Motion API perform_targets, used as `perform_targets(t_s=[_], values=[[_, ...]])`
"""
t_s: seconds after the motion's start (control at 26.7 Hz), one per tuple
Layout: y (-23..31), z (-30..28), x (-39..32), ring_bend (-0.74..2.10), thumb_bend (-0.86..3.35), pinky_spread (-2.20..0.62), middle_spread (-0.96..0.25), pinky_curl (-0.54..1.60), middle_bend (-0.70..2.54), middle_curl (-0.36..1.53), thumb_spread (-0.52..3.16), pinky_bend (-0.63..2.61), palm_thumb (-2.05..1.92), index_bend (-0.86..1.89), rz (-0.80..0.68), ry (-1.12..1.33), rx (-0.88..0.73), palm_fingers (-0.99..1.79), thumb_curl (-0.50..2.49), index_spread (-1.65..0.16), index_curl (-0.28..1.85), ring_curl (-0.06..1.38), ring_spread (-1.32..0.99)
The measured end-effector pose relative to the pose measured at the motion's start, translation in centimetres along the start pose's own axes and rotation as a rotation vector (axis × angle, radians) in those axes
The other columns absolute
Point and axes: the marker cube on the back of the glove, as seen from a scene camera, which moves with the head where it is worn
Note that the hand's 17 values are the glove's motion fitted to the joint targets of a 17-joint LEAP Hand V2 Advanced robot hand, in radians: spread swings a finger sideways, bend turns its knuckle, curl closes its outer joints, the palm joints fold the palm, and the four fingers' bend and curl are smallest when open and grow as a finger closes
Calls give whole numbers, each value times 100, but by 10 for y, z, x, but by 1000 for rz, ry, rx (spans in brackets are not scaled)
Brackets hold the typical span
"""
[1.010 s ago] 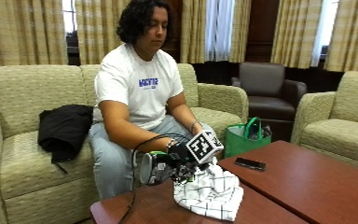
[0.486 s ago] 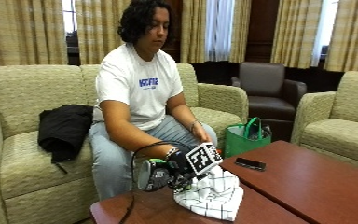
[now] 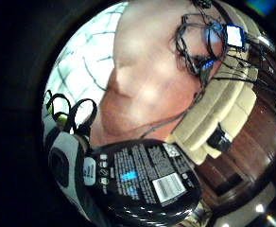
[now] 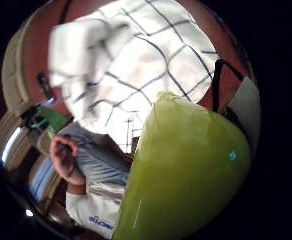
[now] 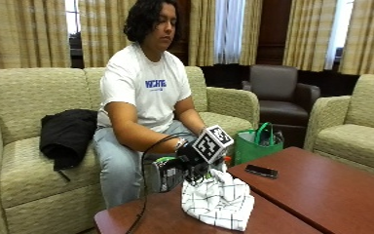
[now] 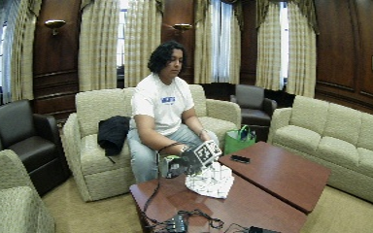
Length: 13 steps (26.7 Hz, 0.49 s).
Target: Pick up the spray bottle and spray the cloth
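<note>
Right now my gloved right hand (image 5: 188, 157) grips the spray bottle (image 5: 167, 173), fingers wrapped round it, held just beside the checked cloth (image 5: 216, 202) heaped on the wooden table (image 5: 304, 195). Bottle contents can't be seen; green body, dark label.

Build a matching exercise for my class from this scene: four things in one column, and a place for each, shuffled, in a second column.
Things:
1. spray bottle
2. checked cloth
3. black jacket
4. phone

Places:
A. draped on the sofa
B. flat on the far table
C. held in the gloved right hand
D. heaped on the near table

Pairs: 1-C, 2-D, 3-A, 4-B
</note>
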Motion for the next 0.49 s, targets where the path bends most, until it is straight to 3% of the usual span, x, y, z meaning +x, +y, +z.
perform_targets(t_s=[0.26,0.49], values=[[44,-74,-26,68,-3,-31,-18,38,70,55,27,42,91,37,-235,-400,314,137,81,-25,59,48,-23],[60,-135,-57,68,-3,-31,-18,38,70,55,28,42,92,36,-346,-674,581,137,81,-25,60,48,-23]])
